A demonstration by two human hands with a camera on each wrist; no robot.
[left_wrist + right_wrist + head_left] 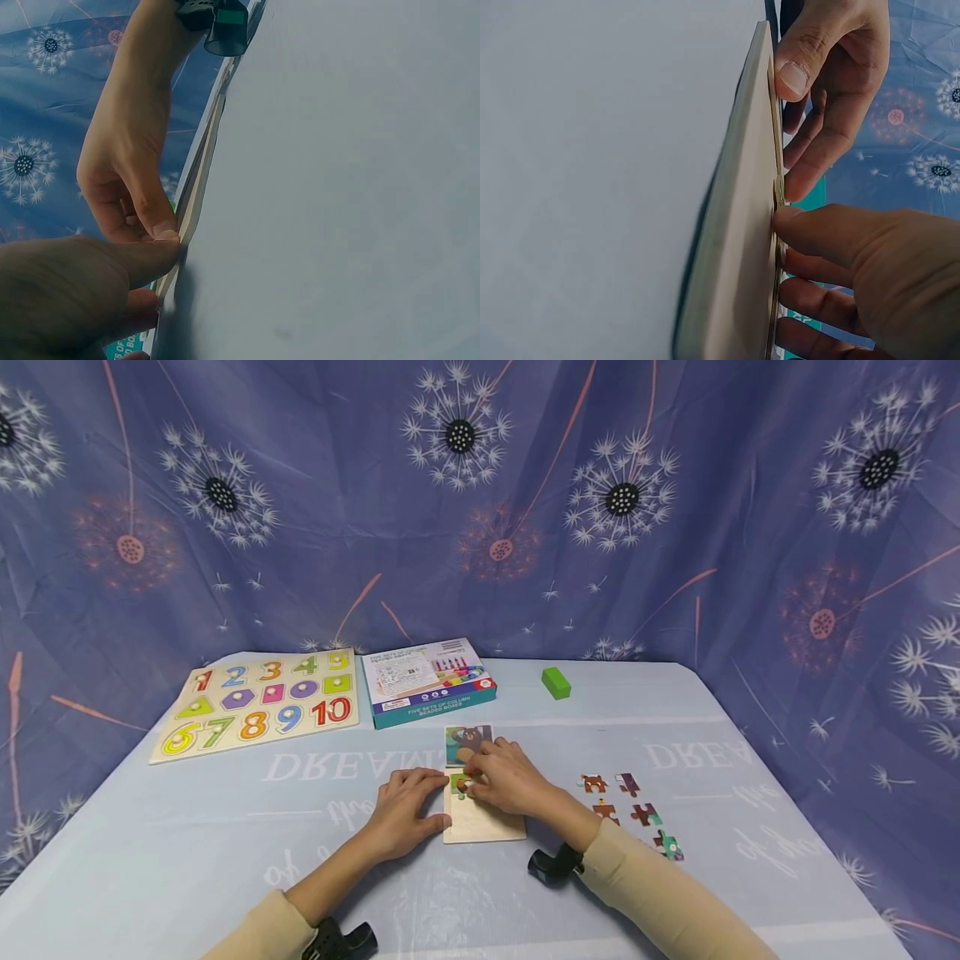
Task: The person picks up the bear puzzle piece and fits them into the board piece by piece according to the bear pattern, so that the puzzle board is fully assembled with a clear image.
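Note:
A square wooden puzzle board (pixel 483 828) lies before me on the table. My left hand (pixel 405 814) rests along its left side, index fingertip near the far left corner and thumb against the edge. With thumb and fingers, my right hand (pixel 513 783) pinches a green and brown jigsaw piece (pixel 459 785) low over the board's far left corner; its fingers partly cover the piece. Just beyond the board is a bear picture (pixel 467 740), partly hidden by the right hand. In the right wrist view, the board (pixel 742 195) appears edge-on with both hands at its far side.
Several loose jigsaw pieces (pixel 643 813) lie to the right, some behind the right forearm. At the back left are a wooden number board (pixel 255 702) and a beaded-boxes carton (pixel 427 681). A green block (pixel 556 682) sits farther back. A patterned cloth (pixel 360 510) hangs behind the table.

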